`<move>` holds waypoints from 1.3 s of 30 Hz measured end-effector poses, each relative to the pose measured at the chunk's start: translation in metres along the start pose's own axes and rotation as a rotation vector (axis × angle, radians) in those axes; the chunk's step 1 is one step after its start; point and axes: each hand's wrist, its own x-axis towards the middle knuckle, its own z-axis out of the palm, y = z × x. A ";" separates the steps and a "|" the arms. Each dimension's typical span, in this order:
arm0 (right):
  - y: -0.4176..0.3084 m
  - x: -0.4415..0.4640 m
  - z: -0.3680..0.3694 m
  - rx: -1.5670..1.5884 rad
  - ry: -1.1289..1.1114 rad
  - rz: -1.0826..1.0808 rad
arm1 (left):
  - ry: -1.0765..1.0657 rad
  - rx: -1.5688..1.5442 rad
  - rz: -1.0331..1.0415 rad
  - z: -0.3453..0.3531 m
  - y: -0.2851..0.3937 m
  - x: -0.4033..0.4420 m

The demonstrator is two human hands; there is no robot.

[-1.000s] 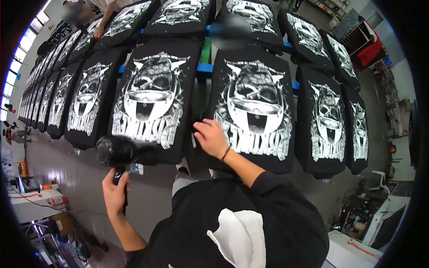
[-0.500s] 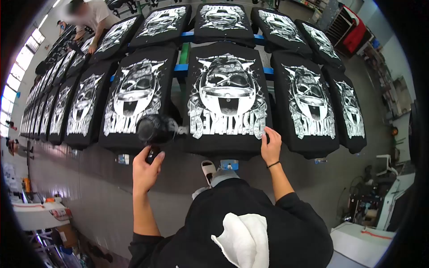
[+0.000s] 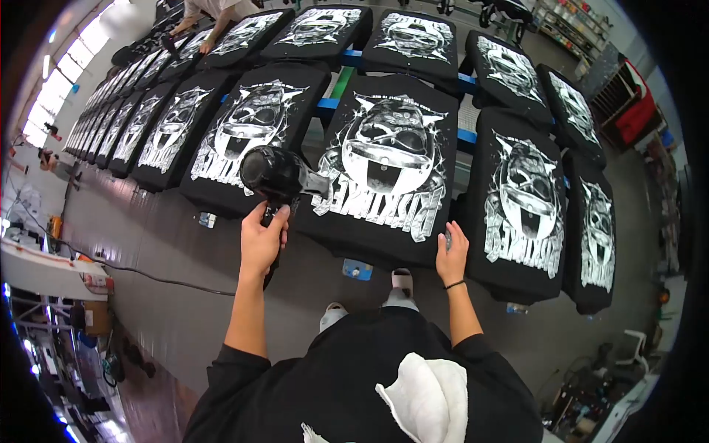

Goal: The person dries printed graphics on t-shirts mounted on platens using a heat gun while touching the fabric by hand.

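My left hand (image 3: 261,240) is wrapped round the handle of a black hair dryer (image 3: 269,171). The dryer's nozzle points right, over the lower left part of the white print on a black T-shirt (image 3: 347,225). This shirt lies stretched on a board in front of me, its skull and lettering print facing up. At the shirt's lower right edge is my right hand (image 3: 452,255), fingers extended and a little apart, with a dark band on the wrist. Whether its fingertips touch the cloth I cannot tell.
Similar printed black shirts (image 3: 521,214) lie on boards in two long rows to both sides. A person (image 3: 214,18) leans over the far row at upper left. The dryer's cord (image 3: 159,277) trails left across the floor. A white cloth (image 3: 425,395) hangs on my front.
The view has turned, so the rows look tilted. The hair dryer has risen, with its nozzle now over the middle shirt's print. My right hand stays by the shirt's lower right edge.
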 end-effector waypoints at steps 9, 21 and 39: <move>0.061 0.088 0.025 0.101 -0.307 -0.031 | 0.216 0.076 -0.043 0.062 0.012 0.058; 0.078 0.132 0.035 0.224 -0.379 0.071 | 0.302 0.075 -0.069 0.082 0.030 0.038; 0.090 0.141 0.039 0.269 -0.503 0.055 | 0.458 0.123 -0.170 0.082 0.014 -0.033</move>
